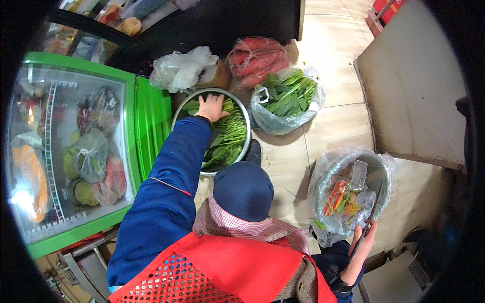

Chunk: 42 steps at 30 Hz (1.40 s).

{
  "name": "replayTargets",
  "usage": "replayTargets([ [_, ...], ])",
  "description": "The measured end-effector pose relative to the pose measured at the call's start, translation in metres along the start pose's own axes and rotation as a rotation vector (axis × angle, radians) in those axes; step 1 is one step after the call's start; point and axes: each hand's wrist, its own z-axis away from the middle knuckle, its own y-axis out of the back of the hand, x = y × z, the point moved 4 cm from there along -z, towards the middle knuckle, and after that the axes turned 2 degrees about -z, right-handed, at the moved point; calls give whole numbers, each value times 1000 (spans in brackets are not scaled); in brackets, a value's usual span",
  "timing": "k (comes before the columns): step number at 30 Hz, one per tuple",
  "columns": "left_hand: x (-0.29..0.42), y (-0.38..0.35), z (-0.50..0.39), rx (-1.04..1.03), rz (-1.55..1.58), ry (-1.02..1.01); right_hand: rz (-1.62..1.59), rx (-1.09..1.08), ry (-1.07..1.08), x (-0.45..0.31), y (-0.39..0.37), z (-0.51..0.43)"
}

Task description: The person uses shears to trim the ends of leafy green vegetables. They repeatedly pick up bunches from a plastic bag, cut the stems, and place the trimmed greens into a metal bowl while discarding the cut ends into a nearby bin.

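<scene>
My left hand (211, 108) reaches into a round metal basin (248, 142) and rests on top of the leafy greens (229, 132) there. Its fingers are spread, and nothing is visibly gripped. Long green stems and leaves fill much of the basin. Low on the right, my right hand (363, 240) grips what looks like a knife (373, 212), dark, thin and seen nearly edge-on. The knife points up across the near right rim of a waste bin (322, 181) lined with clear plastic. Inside the bin lie a clear plastic tray (358, 175), crumpled film and vegetable scraps.
Beside the basin stands a clear plastic bag of leafy greens (290, 94). Behind are a red mesh-like sack (257, 57), white plastic bags (182, 70) and a cardboard box (216, 75). A green-framed glass refrigerator (130, 113) borders the left; a pale panel (413, 87) borders the right.
</scene>
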Motion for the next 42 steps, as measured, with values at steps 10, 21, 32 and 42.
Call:
replayTargets([
  [10, 133, 95, -91, 386, 464, -436, -338, -47, -133, -13, 3, 5],
  [21, 277, 62, -148, 77, 367, 33, -540, -17, -275, 9, 15, 11],
  [32, 252, 28, -186, 255, 637, -204, -483, -32, -318, 16, 19, 18],
  [42, 201, 33, -228, 306, 653, -186, -507, -51, -292, 18, 15, 16],
])
